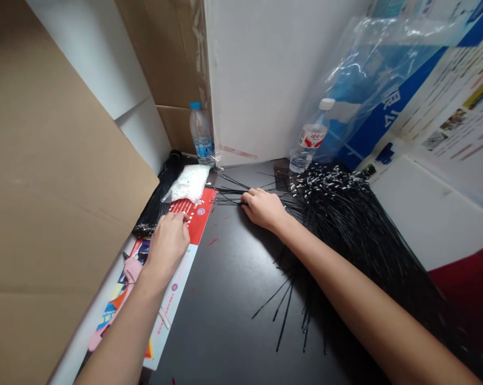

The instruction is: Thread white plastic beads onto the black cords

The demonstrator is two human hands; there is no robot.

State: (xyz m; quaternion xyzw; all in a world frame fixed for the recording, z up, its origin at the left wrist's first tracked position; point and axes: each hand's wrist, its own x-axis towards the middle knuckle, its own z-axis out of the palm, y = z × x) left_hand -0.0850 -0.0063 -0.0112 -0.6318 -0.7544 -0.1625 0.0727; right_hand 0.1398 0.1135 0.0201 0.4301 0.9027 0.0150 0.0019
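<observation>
My right hand point(263, 208) rests at the middle of the dark tabletop, its fingers curled down on a few thin black wires point(229, 190) that run sideways beneath it. These lead to a large heap of black wires point(345, 224) on the right, many with small white ends. My left hand point(170, 240) is closed above a red and white printed sheet point(203, 214); its fingertips are partly hidden, and whatever they may hold cannot be made out. Just beyond it lies a clear bag of small white pieces point(190, 182).
A bundle of black wires point(149, 214) lies at the left edge. Two plastic bottles, one blue-capped point(201, 133) and one white-capped point(311, 136), stand at the back. Pink-handled scissors point(132, 269) lie under my left forearm. Cardboard point(57, 187) walls the left side.
</observation>
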